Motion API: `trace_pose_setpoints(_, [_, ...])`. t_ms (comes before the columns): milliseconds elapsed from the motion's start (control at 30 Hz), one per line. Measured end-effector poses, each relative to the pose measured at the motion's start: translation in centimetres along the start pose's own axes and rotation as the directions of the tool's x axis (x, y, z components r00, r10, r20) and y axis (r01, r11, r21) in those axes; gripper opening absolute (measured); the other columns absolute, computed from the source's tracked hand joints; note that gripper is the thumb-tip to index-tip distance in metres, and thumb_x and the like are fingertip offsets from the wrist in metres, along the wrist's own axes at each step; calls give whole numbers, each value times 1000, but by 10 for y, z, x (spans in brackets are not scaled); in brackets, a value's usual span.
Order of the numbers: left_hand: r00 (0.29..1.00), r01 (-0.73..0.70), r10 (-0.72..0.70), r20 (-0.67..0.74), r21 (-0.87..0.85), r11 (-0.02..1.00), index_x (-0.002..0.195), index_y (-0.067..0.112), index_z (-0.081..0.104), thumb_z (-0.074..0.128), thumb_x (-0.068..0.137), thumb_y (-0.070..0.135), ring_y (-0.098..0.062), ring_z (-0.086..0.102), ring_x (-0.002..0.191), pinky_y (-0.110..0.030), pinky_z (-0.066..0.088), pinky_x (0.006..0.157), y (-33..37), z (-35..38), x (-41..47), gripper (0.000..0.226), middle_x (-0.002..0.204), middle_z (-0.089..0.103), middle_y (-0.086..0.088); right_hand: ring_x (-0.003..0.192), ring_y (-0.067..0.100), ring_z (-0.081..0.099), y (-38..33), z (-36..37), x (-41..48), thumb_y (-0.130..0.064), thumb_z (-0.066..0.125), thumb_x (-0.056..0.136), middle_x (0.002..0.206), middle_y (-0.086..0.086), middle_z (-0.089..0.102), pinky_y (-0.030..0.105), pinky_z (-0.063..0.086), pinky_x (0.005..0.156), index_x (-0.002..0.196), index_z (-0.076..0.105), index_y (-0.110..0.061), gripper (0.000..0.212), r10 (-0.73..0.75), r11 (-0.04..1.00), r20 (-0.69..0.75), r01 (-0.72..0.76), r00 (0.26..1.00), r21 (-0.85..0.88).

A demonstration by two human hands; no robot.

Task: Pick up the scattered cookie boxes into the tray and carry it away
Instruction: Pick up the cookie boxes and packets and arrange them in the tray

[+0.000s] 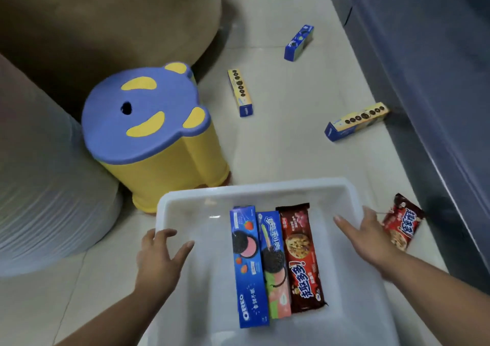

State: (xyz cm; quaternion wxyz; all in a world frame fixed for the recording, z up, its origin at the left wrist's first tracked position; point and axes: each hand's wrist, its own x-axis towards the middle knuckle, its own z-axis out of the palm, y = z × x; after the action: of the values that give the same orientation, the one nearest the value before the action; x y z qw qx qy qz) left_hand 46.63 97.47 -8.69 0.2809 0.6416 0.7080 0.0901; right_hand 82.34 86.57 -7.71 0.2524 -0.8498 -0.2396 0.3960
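Note:
A white plastic tray [254, 186] sits low in front of me. Inside it lie a blue Oreo box [248, 279], a green and pink Oreo box [274, 279] and a brown chocolate-chip cookie pack [302, 261], side by side. My left hand [156, 258] grips the tray's left rim, thumb inside. My right hand [368, 239] grips the right rim. On the floor lie a red cookie pack [403, 221] just right of the tray, two yellow Oreo boxes [240, 92] [356, 124] further off, and a blue Oreo box [299, 42] farthest away.
A blue and yellow bear-shaped stool [148, 133] stands left of the tray. A large beige cushion [106, 19] and a plastic-wrapped roll [39, 186] fill the left. A dark sofa [437, 80] runs along the right. The floor is pale tile.

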Motion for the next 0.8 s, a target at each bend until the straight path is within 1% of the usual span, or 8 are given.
trace_pose_setpoints(100, [997,37,-33,71,-49,998,111,12,61,70,81,32,-31,45,121,-47,35,104,0,7,30,38,128,51,-13,122,31,49,-9,-2,16,-61,61,74,139,15,46,46,45,101,140,26,-6,93,130,988,85,-121,988,-95])
trace_pose_setpoints(167, [991,71,-64,117,-61,996,110,11,62,70,81,31,-30,43,125,-48,35,105,8,7,40,36,128,53,-15,122,31,49,-20,-11,23,-58,61,77,138,14,44,41,46,99,140,22,-5,91,185,976,124,-168,975,-137])
trace_pose_setpoints(300, [980,149,-132,146,-110,983,113,8,61,68,83,29,-29,40,125,-47,35,104,38,20,45,37,126,53,-16,119,33,49,-35,-32,57,-53,61,81,137,16,41,43,46,96,140,19,-5,87,174,972,113,-153,978,-176])
trace_pose_setpoints(500, [988,140,-131,80,-131,981,113,8,61,66,85,28,-29,40,126,-48,34,106,77,48,57,35,127,50,-15,116,30,51,-15,-55,99,-49,59,84,133,15,45,45,47,96,137,19,-5,81,161,976,158,-133,974,-174])
trace_pose_setpoints(633, [989,125,-112,101,-137,983,109,10,62,67,84,22,-27,39,126,-44,32,106,81,50,55,28,125,51,-14,115,27,52,-2,-57,110,-48,56,86,133,11,44,41,47,93,136,21,-6,75,157,979,202,-126,967,-158])
trace_pose_setpoints(700, [984,146,-133,122,-101,984,107,11,63,67,84,23,-28,39,127,-43,30,107,83,47,57,26,127,51,-14,108,22,54,0,-61,110,-51,51,87,126,5,48,36,47,86,132,28,-12,63,139,987,239,-113,961,-116])
trace_pose_setpoints(733, [985,145,-141,102,-35,989,106,10,64,68,83,24,-31,38,128,-45,29,107,85,46,59,27,129,51,-16,102,17,56,1,-64,109,-52,48,89,120,2,52,33,46,80,126,33,-16,54,132,990,265,-115,955,-76])
trace_pose_setpoints(800, [993,115,-116,-1,134,984,105,10,65,72,79,25,-37,36,130,-50,30,107,92,42,63,31,137,45,-21,91,7,55,5,-70,110,-53,40,91,110,-2,57,27,42,70,114,45,-20,40,95,994,254,-104,963,25])
